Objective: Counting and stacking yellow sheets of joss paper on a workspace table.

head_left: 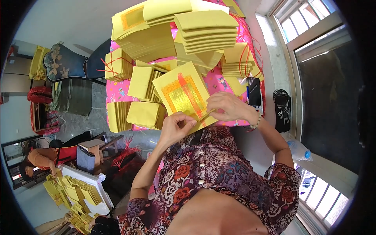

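A: Edges first. Where does the sheet point(184, 91) lie?
B: At the near edge of the bench point(213, 83), gold square uppermost, its near corner in front of the person's body. Whether it is one leaf or several cannot be told.
A: Open room?
B: A bare patch of pink cloth right of the sheet, and a smaller one at the left edge. The wall point(276, 72) stands close on the right.
A: Obstructions?
B: A tall pile point(147, 44) and a fanned pile point(207, 35) close off the far side. Bundles point(145, 114) crowd the left; a dark slab point(254, 92) lies near the right edge.
A: Hands?
B: Left hand point(177, 127) pinched on the near part, thumb toward the fingertips. Right hand point(229, 107) pinched just beside it, wrist bent inward. Both forearms angle in from the sides.
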The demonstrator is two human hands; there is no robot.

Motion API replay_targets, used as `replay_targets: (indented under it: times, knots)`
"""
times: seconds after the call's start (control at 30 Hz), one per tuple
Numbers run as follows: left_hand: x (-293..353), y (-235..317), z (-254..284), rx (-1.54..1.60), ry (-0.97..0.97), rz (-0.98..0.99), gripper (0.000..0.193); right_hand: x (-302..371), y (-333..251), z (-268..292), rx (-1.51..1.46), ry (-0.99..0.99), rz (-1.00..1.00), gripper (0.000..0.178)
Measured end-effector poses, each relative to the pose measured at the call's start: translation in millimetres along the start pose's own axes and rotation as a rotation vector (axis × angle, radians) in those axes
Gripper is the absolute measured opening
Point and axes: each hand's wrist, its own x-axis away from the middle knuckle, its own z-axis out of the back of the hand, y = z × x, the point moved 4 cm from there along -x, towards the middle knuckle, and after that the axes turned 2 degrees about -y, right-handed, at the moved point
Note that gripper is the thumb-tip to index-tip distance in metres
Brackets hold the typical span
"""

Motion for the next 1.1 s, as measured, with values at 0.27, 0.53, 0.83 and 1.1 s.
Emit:
replay_targets:
  times: [0.27, 0.53, 0.83, 1.1]
  knots:
    - [-6, -21, 43, -0.024, 0.1, -0.097, 0.041, -26, 24, 15, -0.198, 0.004, -0.217, 0.019]
    - [-37, -58, 50, 0.051, 0.444, -0.077, 0.032, -47, 61, -18, -0.688, 0.38, -0.325, 0.039]
    - [-21, -5, 36, -0.613, 0.815, -0.434, 0.066, -63, 84, -30, -0.412, 0.387, -0.58, 0.037]
    - [-34, -2, 4, -0.809, 0.268, -0.418, 0.071, -65, 92, -36, -0.395, 0.439, -0.641, 0.039]
